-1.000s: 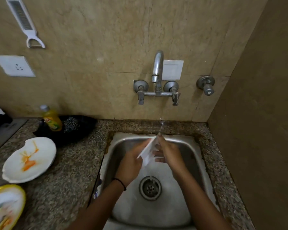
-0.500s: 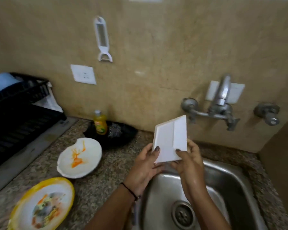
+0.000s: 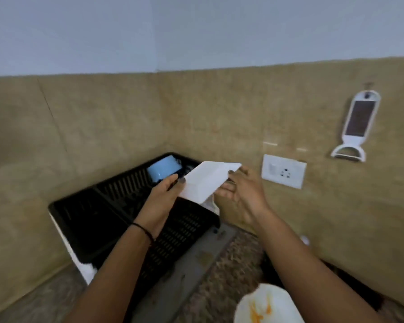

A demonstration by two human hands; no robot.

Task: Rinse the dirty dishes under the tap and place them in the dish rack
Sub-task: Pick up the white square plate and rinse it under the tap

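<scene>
A white square plate [image 3: 207, 180] is held tilted above the black dish rack [image 3: 126, 210], which sits in the counter's corner. My left hand [image 3: 163, 194] grips the plate's near left edge, thumb on top. My right hand [image 3: 240, 192] touches its right edge with loosely spread fingers. A blue cup [image 3: 162, 172] lies in the rack's far part, just behind the plate. A white plate with orange stains [image 3: 266, 304] rests on the counter at the bottom right, partly cut off by the frame.
A white wall socket [image 3: 283, 170] and a hanging white peeler [image 3: 357, 127] are on the tiled wall to the right. A grey drain tray [image 3: 187, 271] lies beside the rack on the granite counter. Sink and tap are out of view.
Both hands carried the white square plate from the sink leftward to above the dish rack. The view swung left, so the tap and sink have left the frame.
</scene>
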